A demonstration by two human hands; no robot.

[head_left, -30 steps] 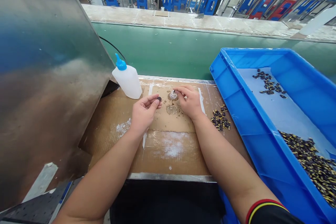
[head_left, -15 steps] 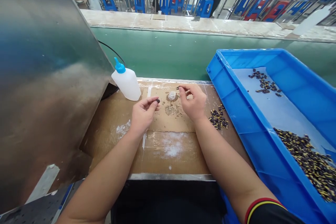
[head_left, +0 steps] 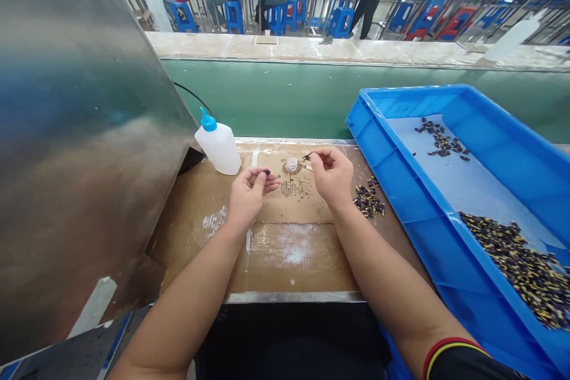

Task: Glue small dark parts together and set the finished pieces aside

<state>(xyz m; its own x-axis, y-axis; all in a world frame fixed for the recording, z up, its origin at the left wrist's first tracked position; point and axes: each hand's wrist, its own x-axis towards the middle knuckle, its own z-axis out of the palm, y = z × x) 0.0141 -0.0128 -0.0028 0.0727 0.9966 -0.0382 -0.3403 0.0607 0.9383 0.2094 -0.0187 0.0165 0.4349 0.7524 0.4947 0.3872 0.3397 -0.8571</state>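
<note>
My left hand (head_left: 250, 193) pinches a small dark oval piece (head_left: 266, 172) between thumb and forefinger, its other fingers loosely extended. Opposite it, my right hand (head_left: 333, 175) has its fingers pinched together. A small dark part (head_left: 307, 157) shows at its fingertips, too small to name exactly. Just below that part, a thin light sliver (head_left: 305, 167) points left from the same hand; what it is I cannot make out. Between the hands a small clear cup (head_left: 291, 164) stands on wet-stained cardboard (head_left: 307, 205). Several dark-and-yellow small parts (head_left: 369, 199) lie heaped beside my right wrist.
A white squeeze bottle (head_left: 219, 148) with a blue nozzle stands left. The blue crate (head_left: 401, 190) on the right holds many more small parts. A metal panel (head_left: 89, 130) rises at left. Behind runs a green belt (head_left: 285, 98); people and blue stools are farther back.
The view has shifted slightly. The thin light sliver now shows below my right fingertips. My left fingers have spread a little, with the dark piece still pinched.
</note>
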